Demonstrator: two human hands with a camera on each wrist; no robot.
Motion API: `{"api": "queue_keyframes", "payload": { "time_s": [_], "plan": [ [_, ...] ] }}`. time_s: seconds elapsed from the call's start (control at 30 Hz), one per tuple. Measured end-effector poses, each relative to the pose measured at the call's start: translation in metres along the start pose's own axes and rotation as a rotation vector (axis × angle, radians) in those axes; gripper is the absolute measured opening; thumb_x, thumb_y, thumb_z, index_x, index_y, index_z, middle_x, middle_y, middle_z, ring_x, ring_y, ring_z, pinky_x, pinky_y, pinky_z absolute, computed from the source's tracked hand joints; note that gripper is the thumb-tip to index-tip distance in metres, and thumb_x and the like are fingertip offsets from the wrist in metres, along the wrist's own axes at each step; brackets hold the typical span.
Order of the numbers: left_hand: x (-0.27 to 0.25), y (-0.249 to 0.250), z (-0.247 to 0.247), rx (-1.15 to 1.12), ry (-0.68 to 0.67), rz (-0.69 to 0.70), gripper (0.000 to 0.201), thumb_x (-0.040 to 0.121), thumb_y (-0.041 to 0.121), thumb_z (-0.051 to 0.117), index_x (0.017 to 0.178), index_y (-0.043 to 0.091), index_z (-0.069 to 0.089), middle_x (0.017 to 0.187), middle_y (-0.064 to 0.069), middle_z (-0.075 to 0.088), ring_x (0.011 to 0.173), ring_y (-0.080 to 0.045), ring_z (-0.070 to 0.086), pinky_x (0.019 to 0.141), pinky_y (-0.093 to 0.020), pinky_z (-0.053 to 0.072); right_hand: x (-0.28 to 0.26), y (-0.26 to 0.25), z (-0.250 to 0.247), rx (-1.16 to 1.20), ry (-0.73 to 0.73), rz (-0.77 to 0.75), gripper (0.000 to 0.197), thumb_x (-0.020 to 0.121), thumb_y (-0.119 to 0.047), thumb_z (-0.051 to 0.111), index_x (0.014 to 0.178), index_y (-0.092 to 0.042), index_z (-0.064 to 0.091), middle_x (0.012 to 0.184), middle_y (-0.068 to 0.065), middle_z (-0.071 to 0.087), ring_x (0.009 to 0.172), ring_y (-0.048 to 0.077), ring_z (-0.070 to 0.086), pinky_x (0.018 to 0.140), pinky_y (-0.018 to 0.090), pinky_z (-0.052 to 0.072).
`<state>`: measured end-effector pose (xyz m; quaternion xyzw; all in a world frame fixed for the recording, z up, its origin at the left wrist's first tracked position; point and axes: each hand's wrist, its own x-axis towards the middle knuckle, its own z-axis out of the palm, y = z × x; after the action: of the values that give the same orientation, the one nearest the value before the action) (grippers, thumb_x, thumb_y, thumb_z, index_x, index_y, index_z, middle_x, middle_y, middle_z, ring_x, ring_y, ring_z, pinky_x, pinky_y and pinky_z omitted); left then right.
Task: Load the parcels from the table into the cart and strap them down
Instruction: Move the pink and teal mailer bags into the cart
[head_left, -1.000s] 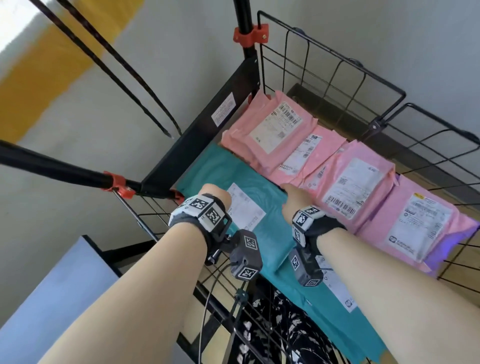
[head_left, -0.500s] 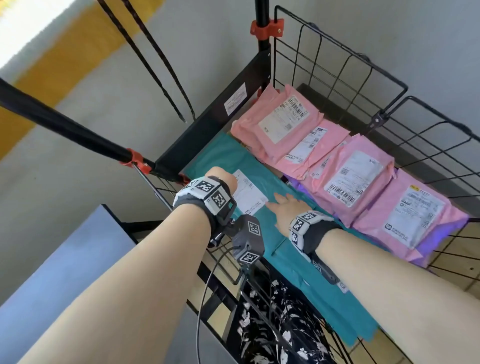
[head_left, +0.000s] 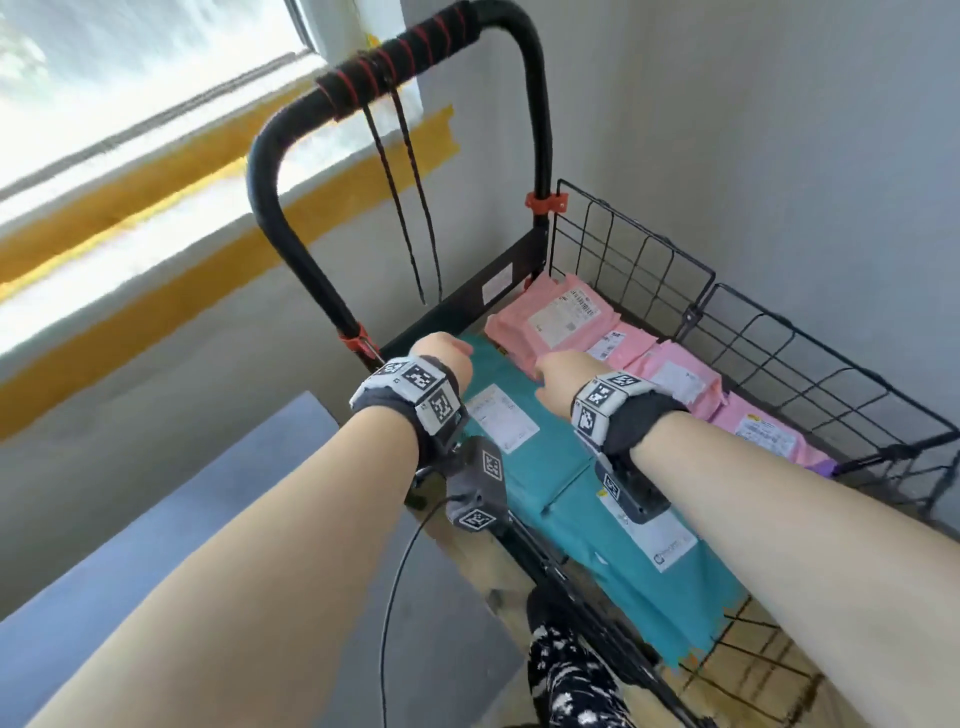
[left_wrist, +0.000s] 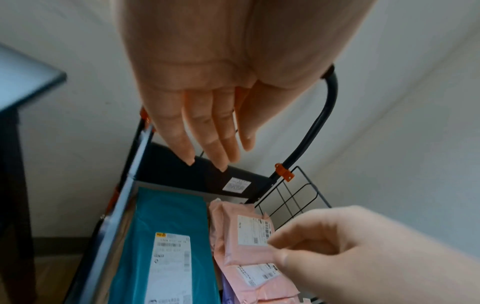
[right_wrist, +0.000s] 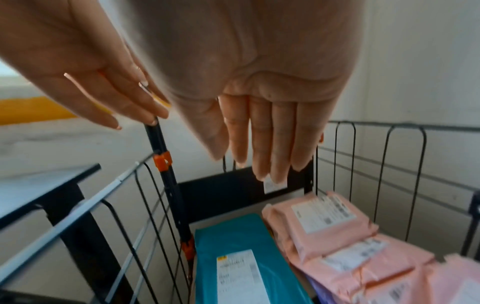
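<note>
Both hands have lifted off the teal parcel (head_left: 545, 467): the left hand (head_left: 441, 358) and right hand (head_left: 563, 371) hover mid-frame, fingers straight, holding nothing. Parcels lie in the cart (head_left: 779, 332); the cords (head_left: 410, 208) upper centre look next.

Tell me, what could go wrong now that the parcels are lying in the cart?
1. The pink parcels overlap like shingles; without a strap they may slide when the cart rolls.
2. The black cord hangs from the handle, unfastened; both the left hand and the right hand are open and empty, so nothing is strapped yet.
3. The teal parcel reaches the cart's near edge and might slip out.
</note>
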<state>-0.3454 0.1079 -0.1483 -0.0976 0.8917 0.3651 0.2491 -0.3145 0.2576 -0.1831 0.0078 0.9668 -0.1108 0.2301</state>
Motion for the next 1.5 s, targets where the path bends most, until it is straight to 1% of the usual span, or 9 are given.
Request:
{"api": "queue_keyframes", "payload": {
  "time_s": [0.13, 0.37, 0.7, 0.87, 1.07, 1.17, 1.27, 1.4, 1.5],
  "plan": [
    [-0.054, -0.044, -0.044, -0.038, 0.044, 0.064, 0.029, 0.091, -0.002, 0.045, 0.113, 0.008, 0.062, 0.105, -0.006, 0.059, 0.102, -0.022, 0.059, 0.101, -0.039, 0.046, -0.048, -0.058, -0.014, -0.056, 0.086, -0.051, 0.027, 0.092, -0.012, 0.050, 0.114, -0.006, 0.064, 0.115, 0.012, 0.065, 0.101, 0.031, 0.063, 0.086, 0.032, 0.052],
    [-0.178, -0.162, -0.135, -0.101, 0.248, 0.073, 0.032, 0.089, -0.006, 0.043, 0.111, 0.002, 0.065, 0.119, -0.017, 0.064, 0.111, -0.032, 0.061, 0.100, -0.039, 0.048, -0.140, -0.203, 0.000, -0.116, 0.133, -0.250, 0.028, 0.090, -0.017, 0.052, 0.111, -0.008, 0.068, 0.117, 0.010, 0.066, 0.110, 0.029, 0.060, 0.091, 0.028, 0.046],
    [-0.307, -0.333, -0.222, -0.234, 0.554, -0.170, 0.037, 0.087, -0.004, 0.039, 0.109, 0.009, 0.067, 0.116, -0.014, 0.065, 0.109, -0.028, 0.062, 0.097, -0.037, 0.050, -0.215, -0.405, 0.056, -0.157, 0.014, -0.602, 0.026, 0.090, -0.021, 0.054, 0.108, -0.013, 0.071, 0.115, 0.005, 0.068, 0.110, 0.023, 0.060, 0.090, 0.025, 0.046],
    [-0.352, -0.399, -0.247, -0.260, 0.723, -0.322, 0.034, 0.088, 0.000, 0.042, 0.107, 0.010, 0.068, 0.116, -0.012, 0.066, 0.109, -0.027, 0.062, 0.097, -0.035, 0.049, -0.233, -0.480, 0.082, -0.144, -0.084, -0.752, 0.026, 0.089, -0.020, 0.054, 0.107, -0.011, 0.071, 0.113, 0.006, 0.068, 0.108, 0.023, 0.061, 0.090, 0.027, 0.048],
    [-0.388, -0.478, -0.261, -0.281, 0.796, -0.516, 0.029, 0.091, 0.007, 0.047, 0.112, 0.011, 0.065, 0.120, -0.012, 0.064, 0.110, -0.028, 0.061, 0.098, -0.033, 0.048, -0.251, -0.553, 0.124, -0.118, -0.160, -0.861, 0.029, 0.088, -0.020, 0.055, 0.104, -0.002, 0.071, 0.109, 0.013, 0.070, 0.102, 0.028, 0.064, 0.084, 0.031, 0.051],
    [-0.403, -0.518, -0.266, -0.244, 0.748, -0.606, 0.034, 0.092, 0.008, 0.046, 0.122, 0.013, 0.061, 0.129, -0.010, 0.059, 0.118, -0.026, 0.056, 0.101, -0.028, 0.043, -0.263, -0.586, 0.146, -0.095, -0.198, -0.858, 0.035, 0.089, -0.020, 0.055, 0.112, 0.004, 0.065, 0.114, 0.019, 0.066, 0.098, 0.031, 0.066, 0.086, 0.042, 0.054],
    [-0.410, -0.557, -0.279, -0.228, 0.727, -0.644, 0.036, 0.092, 0.007, 0.044, 0.125, 0.012, 0.058, 0.132, -0.009, 0.057, 0.121, -0.025, 0.054, 0.102, -0.030, 0.042, -0.268, -0.621, 0.167, -0.024, -0.260, -0.798, 0.047, 0.090, -0.024, 0.058, 0.129, 0.000, 0.051, 0.128, 0.015, 0.058, 0.102, 0.030, 0.065, 0.088, 0.041, 0.054],
    [-0.415, -0.602, -0.302, -0.182, 0.666, -0.664, 0.037, 0.095, 0.012, 0.046, 0.131, 0.009, 0.052, 0.136, -0.010, 0.053, 0.125, -0.025, 0.050, 0.104, -0.029, 0.039, -0.276, -0.660, 0.183, 0.212, -0.339, -0.580, 0.054, 0.087, -0.022, 0.066, 0.132, -0.003, 0.043, 0.131, 0.012, 0.051, 0.103, 0.029, 0.063, 0.078, 0.040, 0.058],
    [-0.413, -0.633, -0.323, -0.182, 0.633, -0.670, 0.039, 0.094, 0.014, 0.047, 0.132, 0.009, 0.050, 0.137, -0.010, 0.052, 0.126, -0.024, 0.049, 0.104, -0.028, 0.039, -0.280, -0.679, 0.190, 0.305, -0.310, -0.434, 0.044, 0.085, -0.018, 0.070, 0.120, -0.003, 0.047, 0.111, 0.014, 0.057, 0.089, 0.029, 0.065, 0.064, 0.035, 0.058]
  ]
}}
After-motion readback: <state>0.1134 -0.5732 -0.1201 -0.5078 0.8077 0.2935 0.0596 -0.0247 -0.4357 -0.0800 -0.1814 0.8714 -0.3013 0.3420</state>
